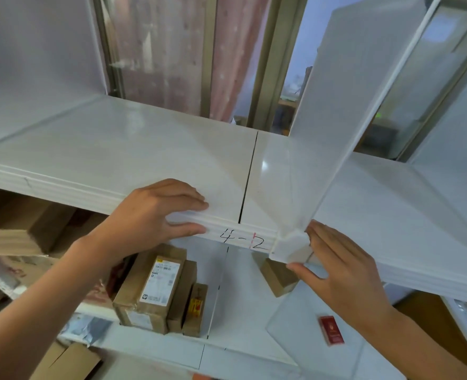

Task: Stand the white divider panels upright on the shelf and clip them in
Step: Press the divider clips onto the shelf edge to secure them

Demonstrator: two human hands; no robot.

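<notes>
White and thin, the divider panel (333, 111) stands upright on the shelf (122, 149), running from the front lip back toward the window, just right of the dark seam between two shelf boards. At its front foot a white clip (291, 246) wraps over the shelf's front edge, right beside the handwritten "4-2" label (243, 239).

The right hand (341, 272) pinches this clip, thumb under it and fingers against its outer side, likely to press it home on the lip so the panel cannot tip. Whether it is fully seated cannot be told from here.

The left hand (155, 215) grips the shelf's front edge some way left of the seam, fingers flat on top and thumb under the lip. It holds no loose part; it probably steadies the shelf against the push.

Another panel (21, 58) stands at the far left, and the edge of one more (457, 86) shows at the right.

Below, the lower shelf (243, 292) carries several brown cardboard parcels (158, 292) on the left of its own divider and a small red box (331, 330) on the right.
</notes>
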